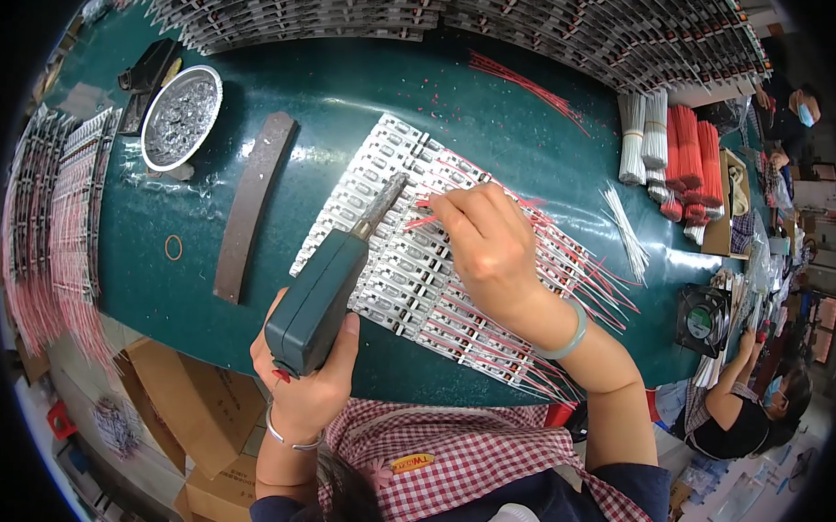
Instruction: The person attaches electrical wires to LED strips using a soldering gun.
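My left hand (305, 389) is wrapped round the grip of a dark green soldering gun (316, 301). Its metal tip (384, 205) points up and right, over a panel of small white parts in rows (404, 266). Just right of the tip, my right hand (491, 245) pinches thin red wires (423, 220), their ends showing past the fingertips. Many more red wires (584, 278) run across the right part of the panel and stick out beyond its edge. Whether the tip touches the panel I cannot tell.
A white bowl of silvery scraps (211, 89) stands far left, near a brown bar (255, 207) and a rubber band (174, 247). Stacked panels (75, 208) line the left and back. Wire bundles (686, 155), loose white wires (627, 235) and a fan (704, 318) lie right; co-workers (755, 410) sit beyond.
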Demonstrator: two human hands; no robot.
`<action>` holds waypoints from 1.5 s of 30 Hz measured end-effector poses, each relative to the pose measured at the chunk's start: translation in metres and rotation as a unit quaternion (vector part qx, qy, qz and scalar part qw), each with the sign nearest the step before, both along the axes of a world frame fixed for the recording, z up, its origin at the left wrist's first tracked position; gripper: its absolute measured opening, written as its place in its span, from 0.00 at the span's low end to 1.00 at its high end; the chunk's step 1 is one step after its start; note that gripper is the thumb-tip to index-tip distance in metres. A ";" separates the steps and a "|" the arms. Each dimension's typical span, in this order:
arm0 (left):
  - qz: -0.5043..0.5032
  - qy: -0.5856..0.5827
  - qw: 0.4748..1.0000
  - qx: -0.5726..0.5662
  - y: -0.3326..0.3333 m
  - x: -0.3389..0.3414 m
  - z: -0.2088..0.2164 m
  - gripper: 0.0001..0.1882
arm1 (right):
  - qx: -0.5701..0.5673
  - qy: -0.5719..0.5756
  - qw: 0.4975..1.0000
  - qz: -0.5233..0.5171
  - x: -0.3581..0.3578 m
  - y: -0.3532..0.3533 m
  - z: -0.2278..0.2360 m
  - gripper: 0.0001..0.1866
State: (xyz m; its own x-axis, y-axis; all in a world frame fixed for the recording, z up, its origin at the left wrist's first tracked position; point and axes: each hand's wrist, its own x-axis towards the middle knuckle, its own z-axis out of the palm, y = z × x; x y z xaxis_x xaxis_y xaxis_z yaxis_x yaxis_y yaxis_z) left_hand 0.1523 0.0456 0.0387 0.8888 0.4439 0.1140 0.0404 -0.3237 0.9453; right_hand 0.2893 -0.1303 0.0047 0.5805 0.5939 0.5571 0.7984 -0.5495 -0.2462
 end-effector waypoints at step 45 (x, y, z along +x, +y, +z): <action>-0.025 0.073 0.996 -0.050 -0.001 -0.008 -0.001 0.09 | -0.057 -0.010 0.998 -0.003 -0.009 0.004 -0.006 0.13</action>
